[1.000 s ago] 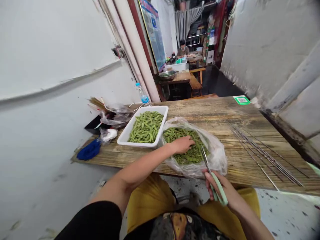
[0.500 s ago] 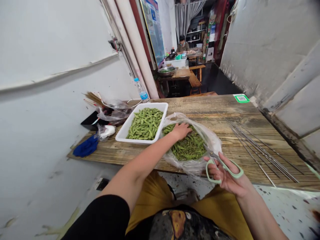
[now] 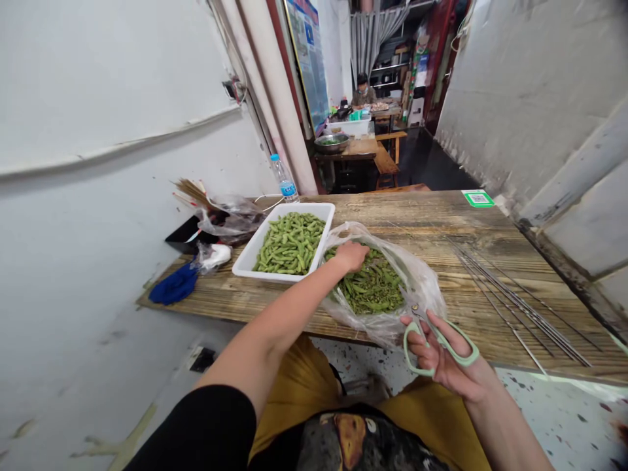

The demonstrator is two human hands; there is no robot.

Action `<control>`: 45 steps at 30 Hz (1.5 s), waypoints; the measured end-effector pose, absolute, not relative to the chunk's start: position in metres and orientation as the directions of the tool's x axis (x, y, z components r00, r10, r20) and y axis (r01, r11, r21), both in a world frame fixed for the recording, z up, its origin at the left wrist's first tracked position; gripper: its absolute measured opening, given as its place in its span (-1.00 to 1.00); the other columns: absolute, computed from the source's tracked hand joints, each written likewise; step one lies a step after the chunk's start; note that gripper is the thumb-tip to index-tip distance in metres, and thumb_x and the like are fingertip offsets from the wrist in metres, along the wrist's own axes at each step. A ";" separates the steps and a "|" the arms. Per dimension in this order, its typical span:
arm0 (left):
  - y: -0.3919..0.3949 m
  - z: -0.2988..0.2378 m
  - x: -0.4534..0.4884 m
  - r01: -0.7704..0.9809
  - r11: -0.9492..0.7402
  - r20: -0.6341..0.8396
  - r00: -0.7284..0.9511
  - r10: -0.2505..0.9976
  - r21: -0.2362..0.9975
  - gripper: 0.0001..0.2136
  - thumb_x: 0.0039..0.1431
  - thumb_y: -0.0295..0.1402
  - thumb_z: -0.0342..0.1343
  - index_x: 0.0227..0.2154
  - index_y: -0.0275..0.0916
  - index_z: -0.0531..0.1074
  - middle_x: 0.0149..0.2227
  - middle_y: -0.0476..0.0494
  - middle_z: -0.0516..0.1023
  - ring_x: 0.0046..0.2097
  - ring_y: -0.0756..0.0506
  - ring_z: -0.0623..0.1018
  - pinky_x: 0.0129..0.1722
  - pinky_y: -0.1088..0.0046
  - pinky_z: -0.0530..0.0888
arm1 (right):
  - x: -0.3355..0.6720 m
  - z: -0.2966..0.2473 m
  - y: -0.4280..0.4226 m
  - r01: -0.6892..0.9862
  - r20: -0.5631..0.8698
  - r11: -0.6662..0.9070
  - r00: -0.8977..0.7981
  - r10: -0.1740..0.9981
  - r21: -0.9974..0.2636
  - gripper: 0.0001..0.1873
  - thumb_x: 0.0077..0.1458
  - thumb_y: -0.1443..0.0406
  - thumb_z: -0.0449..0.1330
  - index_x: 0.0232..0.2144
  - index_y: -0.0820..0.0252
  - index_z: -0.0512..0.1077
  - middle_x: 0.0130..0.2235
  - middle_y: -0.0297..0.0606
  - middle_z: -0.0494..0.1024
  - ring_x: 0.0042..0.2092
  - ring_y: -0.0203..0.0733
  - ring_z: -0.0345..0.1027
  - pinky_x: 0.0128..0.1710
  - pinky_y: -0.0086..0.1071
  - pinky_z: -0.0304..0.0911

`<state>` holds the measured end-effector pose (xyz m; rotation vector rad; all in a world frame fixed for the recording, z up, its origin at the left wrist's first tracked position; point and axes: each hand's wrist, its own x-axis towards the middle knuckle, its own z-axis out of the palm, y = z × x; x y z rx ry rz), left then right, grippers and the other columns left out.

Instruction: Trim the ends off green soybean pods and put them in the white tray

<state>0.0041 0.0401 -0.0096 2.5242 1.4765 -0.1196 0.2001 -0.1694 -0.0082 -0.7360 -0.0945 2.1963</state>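
Pods sit in a clear plastic bag on the wooden table, small loose bits mixed in. Left hand is in the bag's far-left part, back of the hand up; fingers mostly hidden from me, so I can't tell if it's grasping a pod or just resting. Right hand grips green-handled scissors, digits through the loops, handles spread, blades pointing at the bag's right side.

Risks, my call: blades and left hand share one bag mouth, so a careless snip could nick fingers. Thin film near the tips could get cut too. Bag's soft, close to the table's near edge; a tug might slump it and spill pods.

Can't make out whether the tips touch film; grey on murky green. White tub, just beside the bag, holds more pods; left forearm runs close to its corner, so a bump could shift it. Farther right, metal rods overlap too much to count. Co-worker at the back: hands too small to read.
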 end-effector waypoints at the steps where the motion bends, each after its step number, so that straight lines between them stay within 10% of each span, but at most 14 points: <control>1: 0.039 -0.011 0.006 0.853 -0.483 -0.204 0.518 0.831 0.198 -0.64 -0.16 -0.57 0.15 -0.20 -0.30 0.48 -0.17 -0.27 0.53 -0.11 -0.19 0.49 -0.11 0.36 0.40 | 0.199 -0.010 -0.169 -0.673 -0.478 -0.677 -0.508 0.716 -0.299 -0.72 -0.01 0.23 0.29 -0.26 0.32 0.48 -0.54 -0.36 0.37 -0.59 -0.42 0.19 -0.63 -0.54 0.20; 6: 0.045 0.002 0.001 0.615 -0.244 -0.266 0.618 0.740 0.750 -0.71 -0.06 -0.54 0.10 -0.19 -0.33 0.44 -0.42 -0.07 0.53 -0.44 0.00 0.51 -0.36 0.49 0.44 | 0.200 -0.014 -0.169 -0.672 -0.501 -0.680 -0.497 0.708 -0.293 -0.76 -0.06 0.22 0.32 -0.31 0.23 0.50 -0.55 -0.39 0.34 -0.58 -0.40 0.16 -0.63 -0.53 0.20; 10: 0.039 0.023 -0.004 0.374 0.016 -0.274 0.651 0.708 0.927 -0.74 -0.10 -0.50 0.20 -0.26 -0.34 0.46 -0.44 -0.07 0.55 -0.41 -0.02 0.54 -0.30 0.42 0.46 | 0.202 -0.008 -0.173 -0.658 -0.497 -0.670 -0.478 0.724 -0.343 -0.71 -0.06 0.18 0.32 -0.30 0.23 0.49 -0.54 -0.39 0.33 -0.58 -0.41 0.15 -0.62 -0.54 0.19; 19: -0.029 0.008 0.006 0.278 0.157 -0.290 0.549 0.784 0.948 -0.82 -0.16 -0.35 0.27 -0.45 -0.36 0.52 -0.46 -0.11 0.58 -0.35 -0.03 0.53 -0.20 0.41 0.43 | 0.180 -0.014 -0.183 -0.135 -0.406 -0.437 -0.207 0.890 -0.889 -0.64 0.04 -0.03 0.15 -0.40 0.14 0.32 -0.55 -0.44 0.34 -0.63 -0.35 0.21 -0.65 -0.45 0.19; 36: -0.060 0.010 -0.008 0.494 0.053 -0.319 0.472 0.822 0.868 -0.79 -0.16 -0.37 0.24 -0.38 -0.30 0.59 -0.42 -0.03 0.60 -0.34 0.00 0.49 -0.24 0.55 0.35 | 0.172 -0.012 -0.186 0.095 -0.360 -0.347 -0.255 0.898 -0.933 -0.63 0.02 -0.01 0.17 -0.50 0.15 0.26 -0.67 -0.52 0.25 -0.72 -0.39 0.15 -0.75 -0.52 0.12; 45: -0.061 0.003 -0.011 0.209 0.366 -0.421 0.483 0.768 0.907 -0.79 -0.24 -0.42 0.33 -0.48 -0.34 0.46 -0.56 0.02 0.50 -0.52 0.09 0.42 -0.42 0.56 0.36 | 0.173 -0.025 -0.184 -0.007 -0.379 -0.389 -0.213 0.900 -0.921 -0.62 -0.09 0.00 0.27 -0.37 0.14 0.35 -0.70 -0.57 0.20 -0.74 -0.41 0.07 -0.79 -0.54 0.06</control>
